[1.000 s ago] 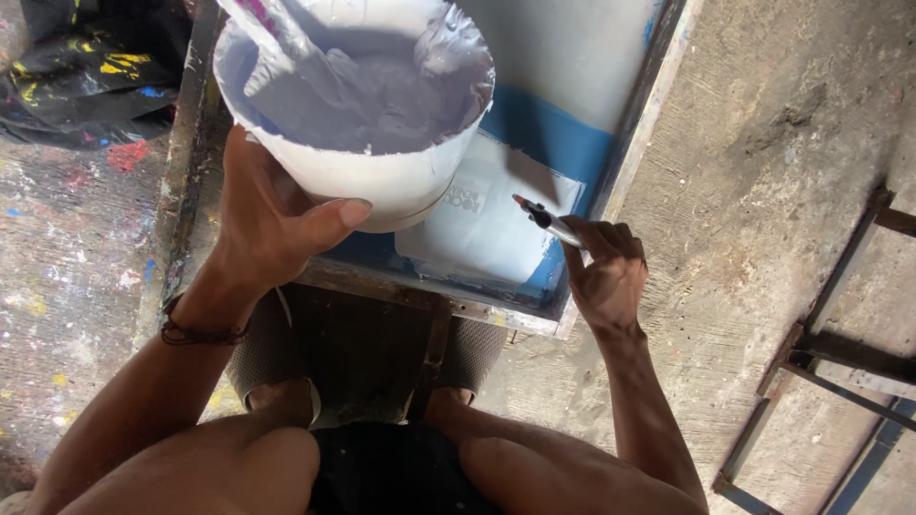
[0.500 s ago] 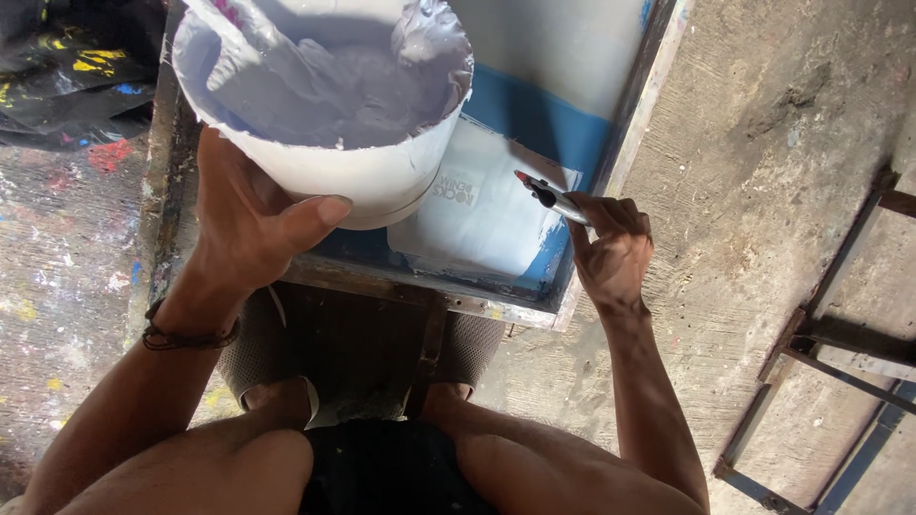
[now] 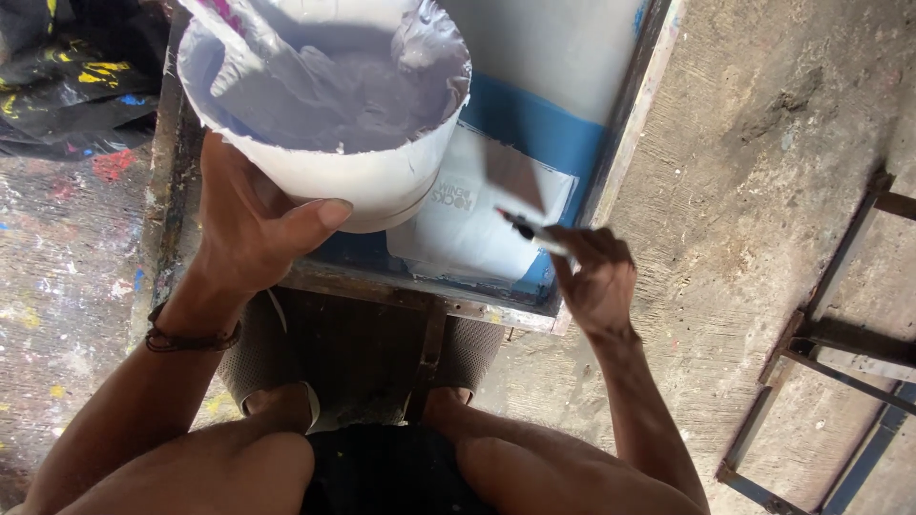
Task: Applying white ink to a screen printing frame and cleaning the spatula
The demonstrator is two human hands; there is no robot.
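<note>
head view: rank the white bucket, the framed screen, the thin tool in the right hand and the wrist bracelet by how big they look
1. framed screen, though partly cut off and hidden.
2. white bucket; held nearer the camera by the left hand, so its rank is unsure.
3. thin tool in the right hand.
4. wrist bracelet; close to the tool.

A rough grey concrete floor (image 3: pixel 763 191), paint-spattered at left, with a dark metal frame (image 3: pixel 840 353) lying at right.
</note>
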